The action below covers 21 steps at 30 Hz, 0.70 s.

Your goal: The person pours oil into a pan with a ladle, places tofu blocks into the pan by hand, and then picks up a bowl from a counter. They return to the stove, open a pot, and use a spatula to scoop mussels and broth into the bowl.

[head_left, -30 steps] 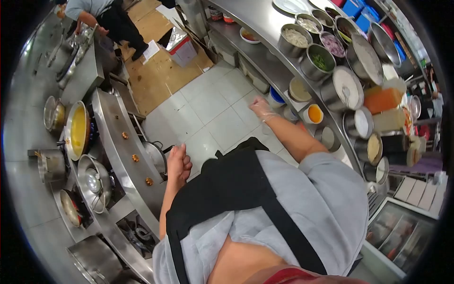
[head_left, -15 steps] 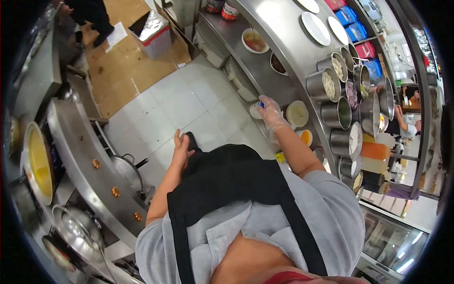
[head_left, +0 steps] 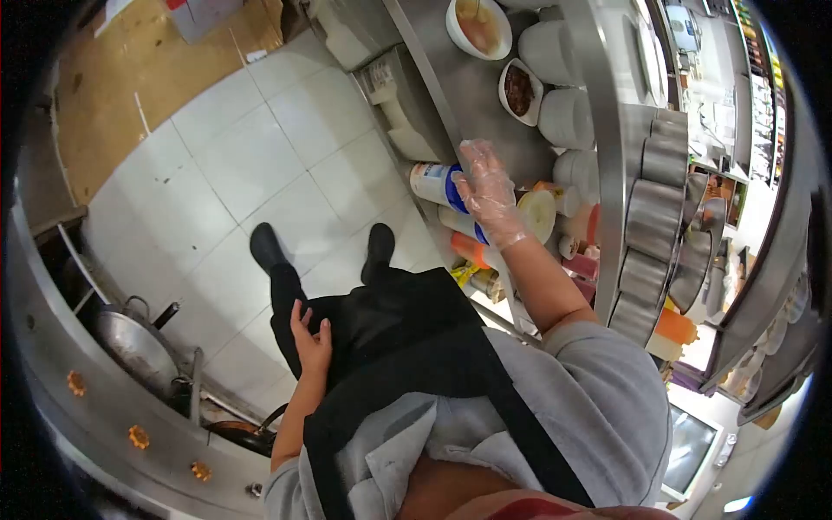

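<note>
My right hand (head_left: 490, 199), in a clear plastic glove, reaches to the shelving on the right. Its thumb overlaps the blue lid of a white tub (head_left: 430, 183); its fingers stretch beyond the lid, apart from the thumb, and do not visibly wrap round it. Just below, a second blue-lidded tub (head_left: 459, 222) is partly hidden. Beside the gloved wrist is a round pale-yellow lid or container top (head_left: 537, 215). Bare and half curled, my left hand (head_left: 313, 340) hangs before the black apron (head_left: 390, 338) with fingers apart and nothing in it.
A bowl of reddish liquid (head_left: 478, 29) and a dish of dark sauce (head_left: 520, 91) stand on the steel shelf, near stacked white bowls (head_left: 565, 119). Metal pots (head_left: 652, 221) line the counter above. At left are a stove front (head_left: 165, 442) and a pan (head_left: 137, 347).
The view has shifted toward the shelving, showing more of its lower items and both shoes. My right hand remains at the blue-lidded tub; my left hand has dropped closer to the apron.
</note>
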Tool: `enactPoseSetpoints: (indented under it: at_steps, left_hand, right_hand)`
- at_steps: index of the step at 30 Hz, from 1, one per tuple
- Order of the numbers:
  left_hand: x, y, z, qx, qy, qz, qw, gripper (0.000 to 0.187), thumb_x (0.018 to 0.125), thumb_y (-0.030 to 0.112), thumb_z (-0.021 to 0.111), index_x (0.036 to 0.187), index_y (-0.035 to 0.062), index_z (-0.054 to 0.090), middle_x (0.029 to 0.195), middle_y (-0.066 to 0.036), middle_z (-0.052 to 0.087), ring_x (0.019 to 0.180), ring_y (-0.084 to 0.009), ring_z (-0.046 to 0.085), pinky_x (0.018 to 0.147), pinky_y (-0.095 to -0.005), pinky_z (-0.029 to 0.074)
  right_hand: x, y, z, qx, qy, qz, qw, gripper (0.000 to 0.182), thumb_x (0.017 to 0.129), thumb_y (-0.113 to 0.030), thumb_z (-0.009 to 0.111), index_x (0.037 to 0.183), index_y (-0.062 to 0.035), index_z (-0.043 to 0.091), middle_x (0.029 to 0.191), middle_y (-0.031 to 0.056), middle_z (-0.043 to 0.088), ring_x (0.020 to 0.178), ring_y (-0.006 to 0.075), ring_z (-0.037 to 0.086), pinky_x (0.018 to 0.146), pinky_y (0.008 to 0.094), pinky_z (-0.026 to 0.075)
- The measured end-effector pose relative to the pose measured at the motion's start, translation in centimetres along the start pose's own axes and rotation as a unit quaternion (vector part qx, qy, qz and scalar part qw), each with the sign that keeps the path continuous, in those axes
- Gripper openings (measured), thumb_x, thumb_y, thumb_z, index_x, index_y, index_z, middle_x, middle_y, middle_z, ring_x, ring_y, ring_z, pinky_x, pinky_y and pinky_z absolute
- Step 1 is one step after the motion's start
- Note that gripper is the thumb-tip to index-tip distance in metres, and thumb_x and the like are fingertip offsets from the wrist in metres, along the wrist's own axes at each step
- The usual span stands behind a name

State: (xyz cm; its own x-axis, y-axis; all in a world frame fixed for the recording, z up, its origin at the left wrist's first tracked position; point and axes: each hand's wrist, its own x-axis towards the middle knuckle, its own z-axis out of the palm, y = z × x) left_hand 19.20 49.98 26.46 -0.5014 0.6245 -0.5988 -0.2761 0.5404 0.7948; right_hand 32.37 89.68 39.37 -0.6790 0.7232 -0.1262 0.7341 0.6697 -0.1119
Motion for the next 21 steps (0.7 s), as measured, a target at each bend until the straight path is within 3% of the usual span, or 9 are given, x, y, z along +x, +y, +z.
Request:
enactPoseSetpoints:
  at_steps: [3,6,8,10,12,13,15,17,21]
  left_hand:
    - [-0.3,-0.2,0.8,-0.035,0.008,-0.009,0.999,0.063,0.087,0.012,0.059,0.140,0.0036,0.026,0.140,-0.016,0.033,0.119,-0.0273,0.049,0.074,-0.0279,0.054]
    - [-0.6,-1.3,1.0,-0.062,0.000,-0.014,0.998,0.058,0.087,0.010,0.057,0.137,0.0034,0.029,0.134,-0.018,0.039,0.113,-0.0241,0.052,0.070,-0.0242,0.052]
    - [-0.7,-1.0,1.1,-0.060,0.000,-0.017,0.998,0.055,0.087,0.009,0.056,0.135,0.0038,0.031,0.130,-0.017,0.042,0.109,-0.0227,0.053,0.072,-0.0260,0.054]
    - [-0.7,-1.0,1.1,-0.060,-0.006,-0.027,0.998,0.054,0.088,0.008,0.056,0.135,0.0039,0.031,0.129,-0.016,0.042,0.109,-0.0224,0.053,0.073,-0.0268,0.054]
    - [-0.6,-0.8,1.1,-0.050,-0.011,-0.030,0.998,0.051,0.088,0.007,0.055,0.134,0.0040,0.033,0.126,-0.015,0.044,0.107,-0.0206,0.053,0.076,-0.0275,0.054]
    - [-0.5,-0.7,1.2,-0.047,-0.010,-0.030,0.998,0.051,0.088,0.007,0.055,0.134,0.0040,0.033,0.126,-0.015,0.044,0.107,-0.0206,0.053,0.076,-0.0275,0.054]
    - [-0.4,-0.7,1.1,-0.029,-0.023,-0.030,0.999,0.047,0.088,0.007,0.055,0.132,0.0034,0.035,0.122,-0.014,0.046,0.105,-0.0193,0.054,0.077,-0.0275,0.054]
    - [-0.3,-1.0,1.1,-0.024,-0.025,-0.032,0.999,0.045,0.089,0.007,0.054,0.130,0.0031,0.037,0.120,-0.013,0.047,0.103,-0.0188,0.054,0.077,-0.0273,0.054]
    - [-0.1,-0.6,1.3,-0.020,-0.031,-0.048,0.998,0.037,0.089,0.006,0.053,0.124,0.0024,0.042,0.114,-0.012,0.050,0.100,-0.0177,0.055,0.077,-0.0273,0.054]
  right_hand:
    - [0.6,2.0,0.2,-0.027,0.022,0.035,0.999,0.054,0.080,-0.013,0.062,0.130,-0.0036,0.043,0.133,0.0230,0.042,0.123,0.0397,0.040,0.104,0.0461,0.033]
    - [0.7,5.9,0.3,-0.031,0.180,0.104,0.978,0.060,0.080,-0.015,0.066,0.133,-0.0045,0.040,0.131,0.0235,0.042,0.123,0.0401,0.040,0.104,0.0425,0.033]
    - [0.8,10.9,1.1,0.039,0.273,0.182,0.944,0.062,0.081,-0.017,0.066,0.134,-0.0052,0.038,0.132,0.0230,0.041,0.122,0.0385,0.041,0.104,0.0423,0.034]
    - [1.4,17.2,1.1,0.184,0.331,0.299,0.876,0.065,0.086,-0.026,0.064,0.137,-0.0020,0.032,0.135,0.0185,0.039,0.124,0.0278,0.039,0.103,0.0384,0.036]
    - [-0.4,33.4,3.0,0.044,0.146,0.428,0.891,0.064,0.088,-0.035,0.058,0.136,-0.0029,0.033,0.134,0.0155,0.043,0.125,0.0263,0.040,0.105,0.0355,0.034]
    - [-1.6,38.5,4.2,-0.111,0.113,0.382,0.910,0.061,0.087,-0.038,0.057,0.134,-0.0034,0.037,0.132,0.0136,0.046,0.123,0.0248,0.042,0.104,0.0352,0.036]
    - [-3.8,47.9,6.4,-0.460,0.081,0.293,0.834,0.058,0.087,-0.045,0.053,0.128,-0.0044,0.045,0.128,0.0097,0.052,0.119,0.0220,0.047,0.101,0.0345,0.038]
    - [0.1,40.1,1.6,-0.385,-0.215,0.383,0.812,0.054,0.087,-0.044,0.053,0.127,-0.0071,0.048,0.128,0.0088,0.053,0.118,0.0216,0.048,0.101,0.0347,0.040]
    - [3.5,35.3,-0.9,-0.411,-0.362,0.333,0.767,0.047,0.087,-0.041,0.052,0.123,-0.0124,0.053,0.127,0.0068,0.055,0.116,0.0208,0.051,0.099,0.0350,0.042]
